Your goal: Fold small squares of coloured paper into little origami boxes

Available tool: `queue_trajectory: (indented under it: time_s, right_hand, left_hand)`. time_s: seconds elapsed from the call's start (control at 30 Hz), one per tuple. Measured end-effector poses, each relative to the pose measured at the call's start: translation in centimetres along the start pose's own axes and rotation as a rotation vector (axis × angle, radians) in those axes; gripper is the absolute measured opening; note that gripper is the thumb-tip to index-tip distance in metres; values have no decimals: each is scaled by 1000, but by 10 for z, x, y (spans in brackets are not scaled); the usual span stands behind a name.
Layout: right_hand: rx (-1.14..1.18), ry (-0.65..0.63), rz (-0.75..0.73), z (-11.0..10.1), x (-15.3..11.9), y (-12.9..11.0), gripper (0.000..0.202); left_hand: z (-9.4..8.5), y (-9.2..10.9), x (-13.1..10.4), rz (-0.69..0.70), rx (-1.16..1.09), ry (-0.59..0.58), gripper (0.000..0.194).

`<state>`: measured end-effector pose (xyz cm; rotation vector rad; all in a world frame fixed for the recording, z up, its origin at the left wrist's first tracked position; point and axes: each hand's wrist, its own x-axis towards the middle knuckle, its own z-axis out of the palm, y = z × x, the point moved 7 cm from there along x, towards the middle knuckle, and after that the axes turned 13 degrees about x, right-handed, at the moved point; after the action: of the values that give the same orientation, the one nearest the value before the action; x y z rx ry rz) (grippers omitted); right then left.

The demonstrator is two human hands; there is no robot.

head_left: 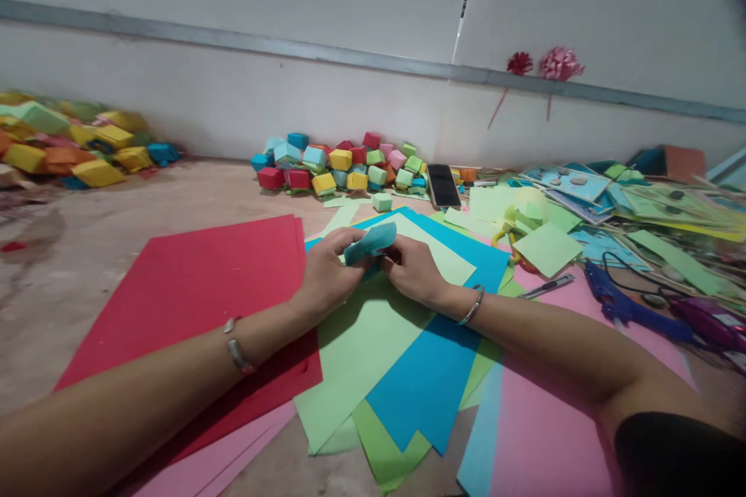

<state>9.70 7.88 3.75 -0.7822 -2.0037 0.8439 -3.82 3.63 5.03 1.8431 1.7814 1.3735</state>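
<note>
Between both hands, above a pile of coloured paper, is a small folded piece of blue paper (pixel 373 242). My left hand (pixel 327 268) pinches its left side with thumb and fingers. On the other side my right hand (pixel 413 268) grips it, the fingertips partly hidden behind the fold. Under the hands lie a pale green sheet (pixel 373 349) and a blue sheet (pixel 428 380). Red sheets (pixel 215 279) spread out beneath my left forearm.
Folded paper cubes (pixel 341 159) are heaped against the wall, beside a phone (pixel 444 186). More cubes (pixel 75 144) lie far left. On the right are a utility knife (pixel 548 286), yellow-handled scissors (pixel 507 239), a blue glue gun (pixel 618 299) and pink paper (pixel 548 427).
</note>
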Motion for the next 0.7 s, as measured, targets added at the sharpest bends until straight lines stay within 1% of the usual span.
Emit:
queue_trajectory:
  time_s: [0.13,0.27,0.37,0.43,0.5,0.6,0.7]
  right_hand:
    - [22,53,-42,-4,0,-5,8]
    - [43,112,-44,-7,0,-7,9]
    - [54,116,1,-8,0,-4,13]
    - [47,117,2,-9,0,-3,14]
    - [33,110,-20,-8,0,-6,15]
    - [38,87,-42,-7,-1,-9,14]
    - [83,68,-27,-6,-1,-10,9]
  left_hand:
    - [2,-3,0,-27,-9,-16,14]
    - [5,-4,-1,-40,14,-40,17]
    - [5,1,-2,1,38,-52,21]
    - [5,4,-2,27,33,-60,18]
    - [2,4,-1,36,14,-31,14]
    - [-1,-1,0,-21,-44,8,13]
    - [3,-5,0,-73,-91,-25,15]
